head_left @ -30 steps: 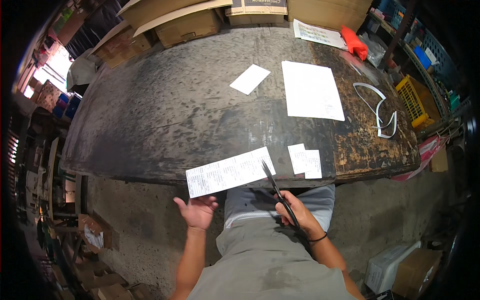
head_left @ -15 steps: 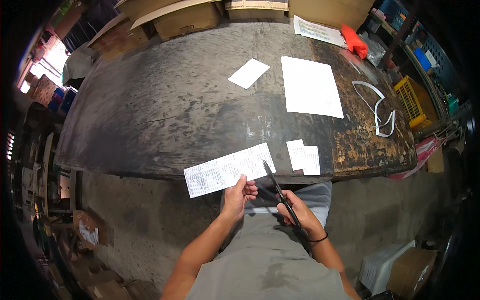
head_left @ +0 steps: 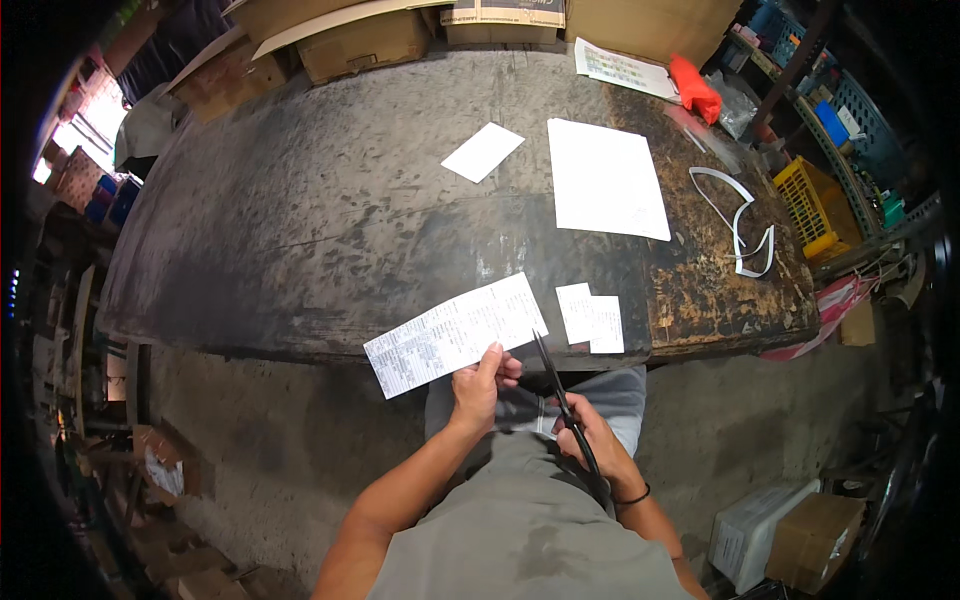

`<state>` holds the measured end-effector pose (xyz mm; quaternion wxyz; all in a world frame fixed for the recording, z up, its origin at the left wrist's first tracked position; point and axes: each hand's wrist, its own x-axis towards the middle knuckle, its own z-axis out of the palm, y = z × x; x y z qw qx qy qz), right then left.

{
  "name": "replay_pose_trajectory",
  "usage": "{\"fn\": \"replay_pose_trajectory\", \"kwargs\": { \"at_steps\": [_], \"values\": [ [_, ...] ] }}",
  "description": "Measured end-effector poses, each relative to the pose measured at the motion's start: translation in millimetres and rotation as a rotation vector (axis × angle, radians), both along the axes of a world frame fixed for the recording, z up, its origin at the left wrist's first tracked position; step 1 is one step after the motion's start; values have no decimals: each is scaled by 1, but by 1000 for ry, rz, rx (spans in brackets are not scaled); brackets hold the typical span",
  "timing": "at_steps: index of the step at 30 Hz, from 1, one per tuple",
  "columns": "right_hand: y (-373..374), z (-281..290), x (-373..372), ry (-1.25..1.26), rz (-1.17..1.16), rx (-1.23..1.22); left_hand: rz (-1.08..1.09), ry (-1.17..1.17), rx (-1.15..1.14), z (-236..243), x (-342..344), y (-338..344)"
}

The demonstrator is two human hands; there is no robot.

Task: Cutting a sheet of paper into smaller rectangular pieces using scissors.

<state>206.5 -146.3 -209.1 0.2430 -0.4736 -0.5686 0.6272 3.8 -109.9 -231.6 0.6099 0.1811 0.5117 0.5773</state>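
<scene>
Pinched between thumb and fingers, our left hand [head_left: 480, 385] holds the printed paper slip [head_left: 455, 335] by its near long edge, toward the right end, so most of the sheet juts out to the left, unsupported, over the table's near edge. Our right hand [head_left: 590, 445] is closed around the handles of the black scissors [head_left: 555, 385], whose blades point away from us toward the slip's right end; whether the blades are parted we cannot tell, as they read as one dark line from here.

We judge the slip to be very light and limp: thin paper that will droop where it overhangs and crease or tear if squeezed hard. A hold close to where the blades meet it, as now, should keep that part taut; gripping the far left end would likely let it flop.

Just beyond our hands, on the worn dark wooden table [head_left: 330, 230], two small white paper pieces [head_left: 590, 318] lie overlapping to the right of the slip. Farther off rest a large white sheet [head_left: 605, 180] and a smaller white card [head_left: 483, 152] to its left. To the far right lie curled white paper strips [head_left: 738, 215], with an orange object [head_left: 695, 88] and cardboard boxes [head_left: 360, 40] along the far edge.
</scene>
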Motion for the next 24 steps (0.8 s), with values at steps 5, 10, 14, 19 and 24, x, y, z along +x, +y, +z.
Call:
{"fn": "replay_pose_trajectory", "kwargs": {
  "at_steps": [5,10,14,19,24],
  "values": [
    [-4,12,-4,-15,18,47,69,24,112,11,6,9],
    [-3,16,-7,-49,37,39,68,39,132,12,8,16],
    [1,19,-9,-38,53,-4,93,49,151,14,8,19],
    [2,18,-9,-56,67,-1,101,26,149,15,8,20],
    [0,16,-6,-39,93,28,115,5,175,14,8,22]
  ]
}}
